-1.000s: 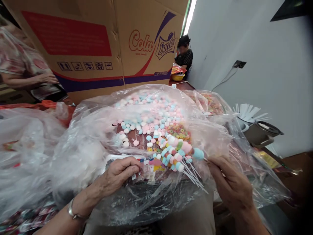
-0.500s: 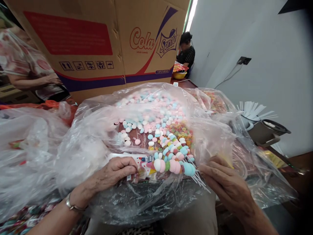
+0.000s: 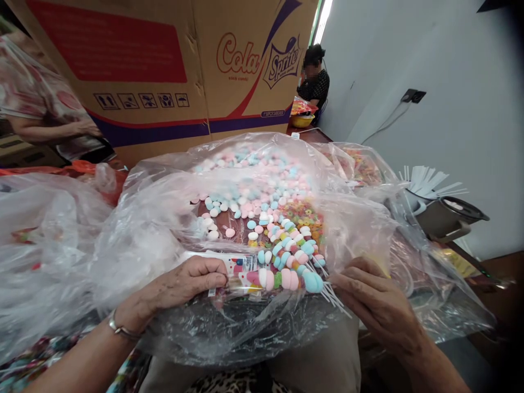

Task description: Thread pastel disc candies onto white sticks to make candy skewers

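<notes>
- A person's left hand pins a small printed wrapper flat against a clear plastic bag that lies across the lap; the fingers are curled down and closed on the wrapper's near end, which appears to keep its mouth toward the sweets.
- A candy skewer, strung with pink, white, green and blue marshmallow pieces, lies with its head just at the wrapper's open end and its white stick trailing right.
- The right hand rests at the stick ends, fingers half bent; whether they pinch the stick cannot be told, since the fingertips are turned away from the camera.
- More finished skewers lie fanned just behind, sticks pointing toward the right hand, within easy reach.
- Loose pastel marshmallows and ring-shaped candies are heaped in the bag's hollow, whose raised plastic sides seem to hold them from rolling off.
- Room is tight: crumpled bags crowd the left, a large cardboard box walls off the front, and a pot of white sticks stands near on the right, at the desk edge.
- The only open space is the short gap between the two hands, above the lap.
- Another person sits well apart by the wall.
</notes>
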Demonstrator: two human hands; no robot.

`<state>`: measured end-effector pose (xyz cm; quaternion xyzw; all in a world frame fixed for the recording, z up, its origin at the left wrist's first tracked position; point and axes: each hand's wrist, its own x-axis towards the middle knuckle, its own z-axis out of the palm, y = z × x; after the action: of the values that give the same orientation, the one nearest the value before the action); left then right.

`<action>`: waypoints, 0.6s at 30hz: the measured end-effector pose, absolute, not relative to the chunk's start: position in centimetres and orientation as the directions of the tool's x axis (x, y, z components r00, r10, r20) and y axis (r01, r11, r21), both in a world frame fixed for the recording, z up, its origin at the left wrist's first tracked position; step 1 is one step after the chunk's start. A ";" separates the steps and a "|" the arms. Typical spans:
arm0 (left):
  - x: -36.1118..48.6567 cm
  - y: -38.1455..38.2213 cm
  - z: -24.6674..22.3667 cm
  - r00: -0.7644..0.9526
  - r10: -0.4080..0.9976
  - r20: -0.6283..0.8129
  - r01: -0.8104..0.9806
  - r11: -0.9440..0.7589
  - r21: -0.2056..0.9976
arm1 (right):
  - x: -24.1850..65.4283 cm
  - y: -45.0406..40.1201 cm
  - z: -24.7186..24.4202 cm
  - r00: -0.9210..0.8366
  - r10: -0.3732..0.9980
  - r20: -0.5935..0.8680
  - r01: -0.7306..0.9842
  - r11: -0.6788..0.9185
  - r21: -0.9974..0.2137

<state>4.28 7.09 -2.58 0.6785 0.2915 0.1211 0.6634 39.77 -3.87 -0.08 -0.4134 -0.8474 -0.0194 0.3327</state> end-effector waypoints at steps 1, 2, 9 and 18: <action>4.3 7.1 -2.6 0.795 0.564 -0.224 0.237 0.051 0.970 | 39.8 -3.9 -0.2 -0.434 0.683 0.587 0.718 0.656 -0.233; 4.2 7.0 -2.6 0.791 0.569 -0.227 0.242 0.050 0.969 | 39.9 -3.9 -0.2 -0.434 0.681 0.589 0.718 0.657 -0.230; 4.3 6.7 -2.3 0.798 0.532 -0.282 0.321 0.020 0.947 | 39.3 -3.7 -0.5 -0.465 0.677 0.570 0.685 0.683 -0.252; 4.7 7.0 -1.8 0.838 0.468 -0.282 0.332 -0.025 0.943 | 37.9 -3.2 -0.5 -0.442 0.712 0.545 0.652 0.672 -0.350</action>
<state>4.70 6.96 -1.81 0.7140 0.2799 0.0531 0.6396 37.94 -3.23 -0.51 -0.4024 -0.8479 0.0438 0.3424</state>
